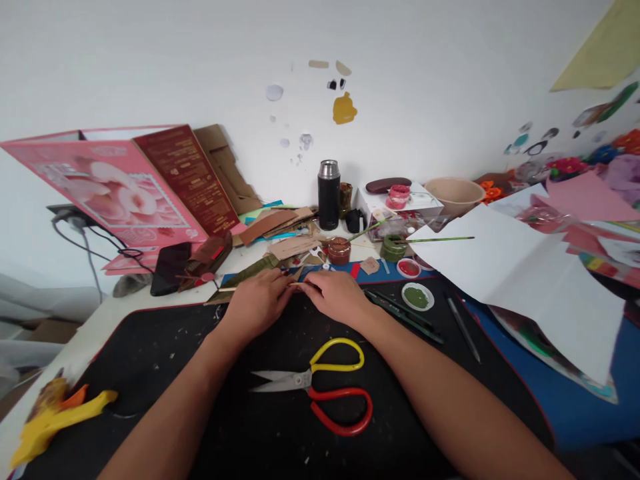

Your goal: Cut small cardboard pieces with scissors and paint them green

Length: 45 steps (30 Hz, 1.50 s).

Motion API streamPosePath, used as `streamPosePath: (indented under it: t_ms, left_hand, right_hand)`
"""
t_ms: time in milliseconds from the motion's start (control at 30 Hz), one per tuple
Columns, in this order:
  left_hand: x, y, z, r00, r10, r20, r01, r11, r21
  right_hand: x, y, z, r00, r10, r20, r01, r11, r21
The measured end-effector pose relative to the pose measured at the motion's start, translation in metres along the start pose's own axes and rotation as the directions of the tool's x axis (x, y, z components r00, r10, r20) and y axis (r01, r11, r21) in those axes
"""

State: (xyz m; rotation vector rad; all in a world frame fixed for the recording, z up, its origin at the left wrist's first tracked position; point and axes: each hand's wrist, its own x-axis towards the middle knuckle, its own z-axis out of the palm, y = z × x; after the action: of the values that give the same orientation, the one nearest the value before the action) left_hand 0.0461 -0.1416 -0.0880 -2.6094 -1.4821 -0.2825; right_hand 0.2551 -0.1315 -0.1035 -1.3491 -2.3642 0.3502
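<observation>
While bending over the far part of the black mat (165, 353) on the bench (143, 295), held a small thin piece (299, 285) between the fingertips, with the left hand (257, 300) at one side and the right hand (336, 293) at the other. Had both hands closed to a narrow pinch, almost meeting over the piece. Could not tell its material or its full shape, because of the fingers covering most of it. Could not decide either about the pale stick (227, 289) beside the left hand, whether held or only lying there.

For doing this step well, probably needed a light and equal pressure from both sides, in order not to crease or tear so thin a thing. Was wise to work with the fingertips only, and to let the wrists stay low and calm. Had also to respect the scissors (302, 381), lying between the forearms with blades a little apart and pointing left. On the right, had to mind the dark pens (406, 317) near the forearm, and the green paint (417, 296) in its white lid, too easy to smear with a careless movement.
</observation>
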Motion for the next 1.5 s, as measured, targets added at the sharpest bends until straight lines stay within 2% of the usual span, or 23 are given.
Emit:
streamPosePath:
  t_ms: [167, 300, 500, 733, 1300, 1500]
  left_hand:
    - [0.001, 0.001, 0.001, 0.999, -0.036, -0.002, 0.036, 0.999, 0.031]
    - [0.003, 0.008, 0.0, 0.995, -0.097, 0.033, 0.098, 0.995, -0.006]
    - [0.006, 0.02, -0.004, 0.97, -0.224, 0.092, 0.222, 0.974, 0.039]
    - [0.006, 0.025, 0.0, 0.95, -0.295, 0.102, 0.29, 0.955, 0.064]
    - [0.011, 0.027, 0.002, 0.921, -0.335, 0.197, 0.324, 0.942, 0.086]
    - [0.013, 0.022, -0.003, 0.937, -0.291, 0.194, 0.285, 0.957, 0.057]
  right_hand:
    - [0.001, 0.001, 0.0, 1.0, -0.01, -0.018, 0.011, 1.0, 0.018]
    - [0.003, 0.002, 0.0, 1.0, 0.027, -0.003, -0.027, 0.999, 0.032]
    - [0.007, 0.002, 0.002, 0.997, 0.072, 0.007, -0.072, 0.997, 0.008]
    - [0.009, 0.003, 0.004, 0.997, 0.072, 0.019, -0.072, 0.997, -0.02]
    - [0.012, 0.008, 0.014, 0.994, 0.096, 0.053, -0.094, 0.995, -0.045]
    - [0.011, 0.008, 0.012, 0.997, 0.069, 0.031, -0.069, 0.998, -0.011]
